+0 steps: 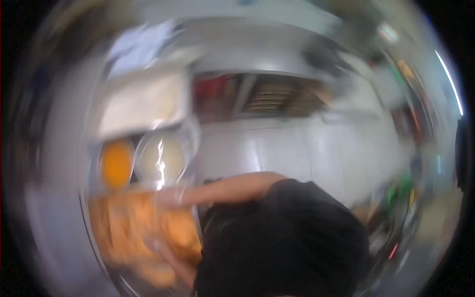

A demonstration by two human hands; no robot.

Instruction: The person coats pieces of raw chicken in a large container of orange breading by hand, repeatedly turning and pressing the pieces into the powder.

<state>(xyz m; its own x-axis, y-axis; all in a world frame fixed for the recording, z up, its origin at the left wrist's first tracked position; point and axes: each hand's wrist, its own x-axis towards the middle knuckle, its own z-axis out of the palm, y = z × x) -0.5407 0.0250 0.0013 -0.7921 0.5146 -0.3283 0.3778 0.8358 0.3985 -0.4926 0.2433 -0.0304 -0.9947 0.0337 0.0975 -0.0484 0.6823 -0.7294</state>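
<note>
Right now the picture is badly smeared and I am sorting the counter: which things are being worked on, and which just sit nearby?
In hand:
tray of orange-brown food, which an arm in a black sleeve reaches over; whose arm cannot be told.

Lying about:
orange-filled container
pale-filled container
pale tray behind them
white cabinet front

Hands too blurred to judge.

Whole view smeared by motion blur. Person in black top (282, 237) blocks lower centre; bare arm (222, 190) ends in blur near orange food (143, 232), hand shape not readable. Own hands not discernible. Orange bowl (117, 163) and pale bowl (161, 158): contents unclear, perhaps sauces. Shelves (277, 96) behind too smeared to identify items. Right edge clutter unreadable.
</note>
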